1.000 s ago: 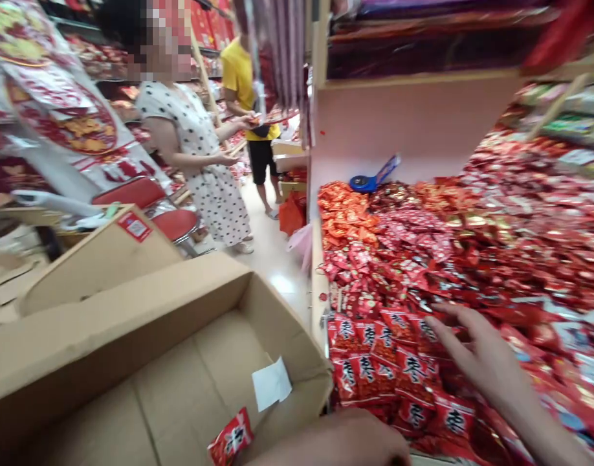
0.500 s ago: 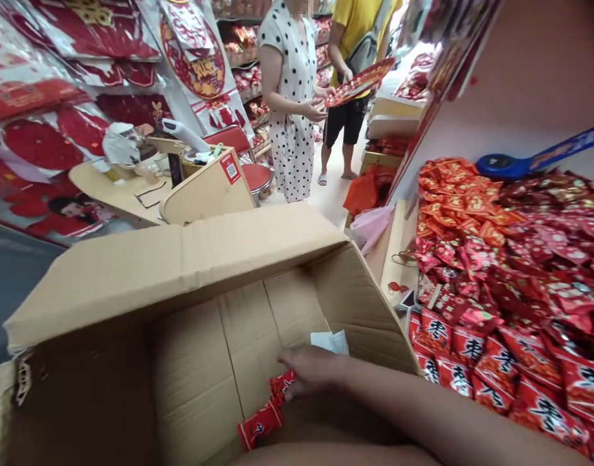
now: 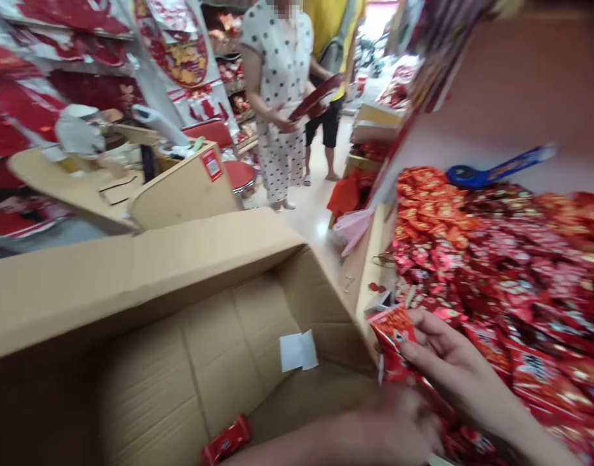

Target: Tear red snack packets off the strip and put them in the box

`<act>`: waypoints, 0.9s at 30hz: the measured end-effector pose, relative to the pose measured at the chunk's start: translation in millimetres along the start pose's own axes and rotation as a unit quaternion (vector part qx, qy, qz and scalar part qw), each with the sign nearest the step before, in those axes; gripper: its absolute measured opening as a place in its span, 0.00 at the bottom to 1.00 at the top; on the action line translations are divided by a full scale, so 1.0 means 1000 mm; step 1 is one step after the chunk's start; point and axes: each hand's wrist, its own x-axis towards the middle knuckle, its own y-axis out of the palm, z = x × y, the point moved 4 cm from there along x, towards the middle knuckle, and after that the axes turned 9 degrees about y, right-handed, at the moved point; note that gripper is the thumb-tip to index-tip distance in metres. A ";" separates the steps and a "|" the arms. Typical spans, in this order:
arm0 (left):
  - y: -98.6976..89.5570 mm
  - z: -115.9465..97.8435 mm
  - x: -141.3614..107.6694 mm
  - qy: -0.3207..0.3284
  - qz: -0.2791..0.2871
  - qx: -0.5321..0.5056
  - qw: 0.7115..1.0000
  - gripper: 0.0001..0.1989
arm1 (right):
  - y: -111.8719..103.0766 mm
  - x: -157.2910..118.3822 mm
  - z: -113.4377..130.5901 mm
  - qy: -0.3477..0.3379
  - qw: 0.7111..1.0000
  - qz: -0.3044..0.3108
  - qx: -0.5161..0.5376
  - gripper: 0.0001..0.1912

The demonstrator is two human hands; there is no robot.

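My right hand (image 3: 445, 353) is closed on a shiny red snack packet (image 3: 390, 327), thumb and fingers pinching its side. It holds the packet at the cardboard box's right edge, over the pile. My left hand (image 3: 411, 417) reaches across from the lower left, just below my right hand; motion blurs its fingers, so its grip cannot be made out. Inside the open cardboard box (image 3: 248, 317) one red packet (image 3: 228, 440) lies near the bottom of the frame. A white paper slip (image 3: 298, 351) is at the box's right inner side.
To the right spreads a heap of red and orange packets (image 3: 510, 259), with a blue scoop (image 3: 476, 176) on it. Beyond the box stand a wooden desk (image 3: 180, 194) and a red chair (image 3: 239, 171). Two people (image 3: 280, 97) stand farther back, one holding a red tray-like object (image 3: 319, 97).
My right hand has left the box for the packet pile and now holds a packet. My left arm has swung right. Only one packet shows in the box now. The view has shifted.
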 end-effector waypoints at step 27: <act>0.010 -0.023 0.055 0.031 0.010 -0.007 0.999 0.14 | -0.069 -0.066 -0.071 -0.047 0.892 -0.274 0.357 0.14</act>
